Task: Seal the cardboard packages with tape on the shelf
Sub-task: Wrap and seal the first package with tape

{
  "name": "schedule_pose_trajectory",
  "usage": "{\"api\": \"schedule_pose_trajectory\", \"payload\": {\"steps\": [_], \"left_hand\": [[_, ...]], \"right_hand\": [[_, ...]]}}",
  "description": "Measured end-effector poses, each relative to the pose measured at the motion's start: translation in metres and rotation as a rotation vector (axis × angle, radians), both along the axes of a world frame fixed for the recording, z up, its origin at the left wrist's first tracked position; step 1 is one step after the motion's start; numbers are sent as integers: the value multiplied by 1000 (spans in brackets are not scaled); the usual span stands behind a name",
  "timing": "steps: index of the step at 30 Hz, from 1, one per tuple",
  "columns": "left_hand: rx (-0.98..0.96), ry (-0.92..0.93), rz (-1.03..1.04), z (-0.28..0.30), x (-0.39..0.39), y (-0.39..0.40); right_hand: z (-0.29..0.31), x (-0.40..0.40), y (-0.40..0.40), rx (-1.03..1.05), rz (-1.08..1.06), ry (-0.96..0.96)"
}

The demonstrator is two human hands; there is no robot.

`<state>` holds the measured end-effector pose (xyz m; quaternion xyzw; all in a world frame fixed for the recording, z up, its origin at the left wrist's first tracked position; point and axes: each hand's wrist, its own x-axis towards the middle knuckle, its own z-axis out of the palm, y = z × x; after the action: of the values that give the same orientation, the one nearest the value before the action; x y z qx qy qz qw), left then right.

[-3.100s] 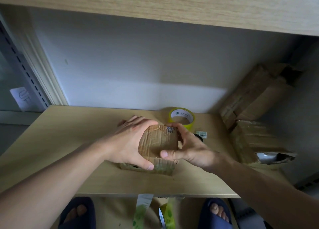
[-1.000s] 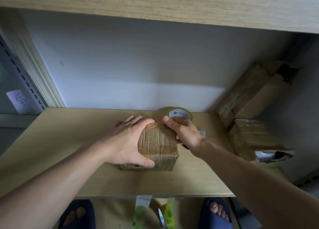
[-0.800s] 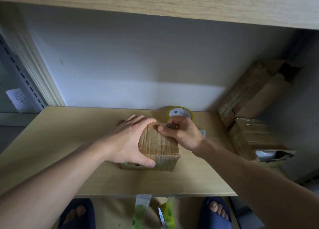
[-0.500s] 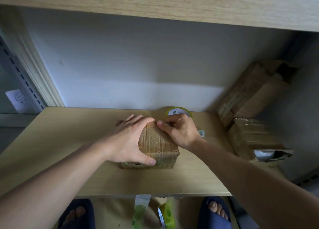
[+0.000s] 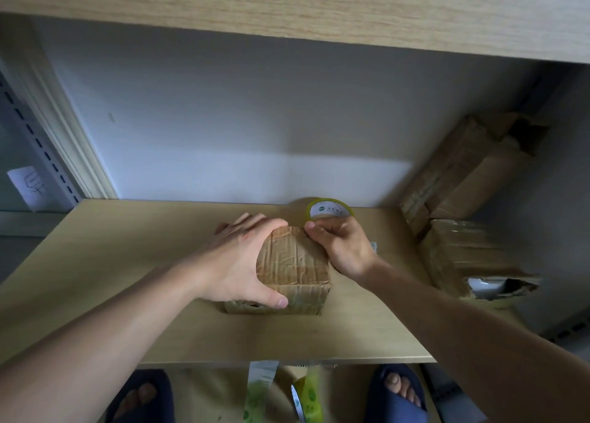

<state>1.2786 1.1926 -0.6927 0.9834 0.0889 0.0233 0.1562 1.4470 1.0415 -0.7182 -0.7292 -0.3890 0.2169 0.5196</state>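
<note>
Head view: closed cardboard box point(image 5: 293, 263) between both hands

Left hand point(image 5: 238, 263) spread, thumb forward; right hand point(image 5: 343, 247) curled, fingertips pinched; forearms converging.

The left hand point(image 5: 238, 263) covers the left side of the small cardboard box point(image 5: 293, 263), so that face cannot be read. The right hand point(image 5: 343, 250) hides the box's far right corner and the lower part of the tape roll point(image 5: 329, 210); the print on the roll's core is too small to read. A white label point(image 5: 373, 247) peeks from behind the right wrist, mostly hidden. Both forearms run off the bottom edge. The writing on the paper note point(image 5: 30, 186) at left is illegible.
</note>
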Motion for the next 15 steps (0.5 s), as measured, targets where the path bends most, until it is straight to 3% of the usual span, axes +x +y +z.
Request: {"api": "schedule_pose_trajectory", "payload": {"steps": [5,10,15], "left_hand": [[-1,-12,11,0,1,-2],[-1,0,9,-1,2,-1],[-3,-2,17,0,1,-2]], "right_hand": [[1,-1,7,-51,-101,-2],[5,-1,4,-111,47,24],[5,1,-8,-129,125,200]]}}
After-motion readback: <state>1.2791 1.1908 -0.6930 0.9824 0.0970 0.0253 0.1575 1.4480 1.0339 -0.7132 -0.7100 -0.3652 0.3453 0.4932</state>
